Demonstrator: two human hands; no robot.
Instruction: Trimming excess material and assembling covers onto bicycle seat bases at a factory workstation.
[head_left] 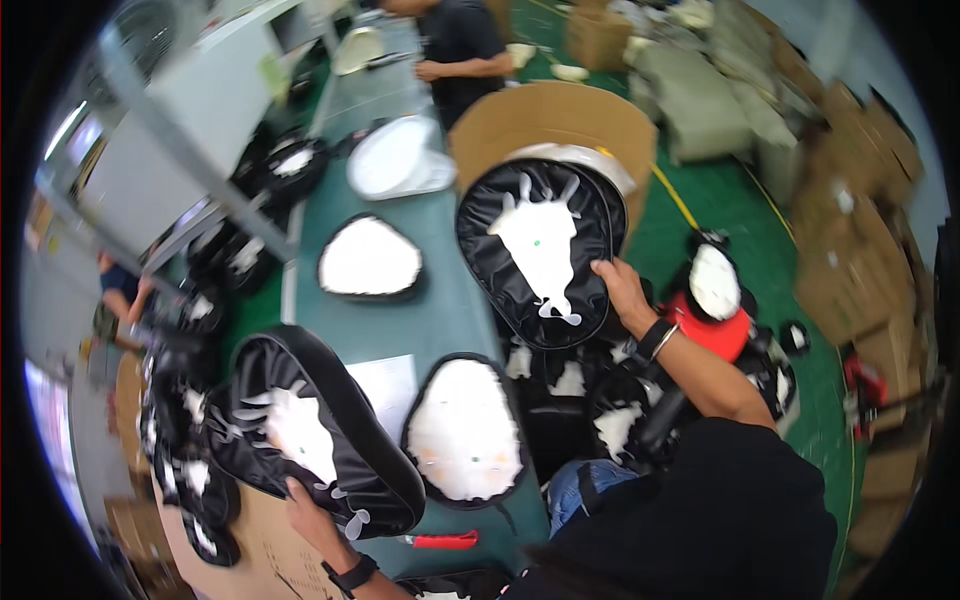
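My left hand [316, 522] grips the lower edge of a black padded seat cushion [372, 440], tilted on its side at the lower left. Its underside shows white material and pale gathered strips. Out to the right, my right hand [625, 296] holds a second black cushion [482, 245] by its right edge, thumb on the gathered black cover. White backing with pale tabs shows in its middle. Beside the left one, a black-rimmed cushion with a white face [466, 430] lies on the table, and a smaller similar one [370, 256] lies farther back.
The green-topped table [455, 325] also bears a red-handled tool [446, 541], a paper sheet [385, 385] and white shell pieces [392, 160]. A large cardboard box [550, 105] stands behind the right cushion. Black pieces pile up on both sides. A co-worker [465, 50] stands at the far end.
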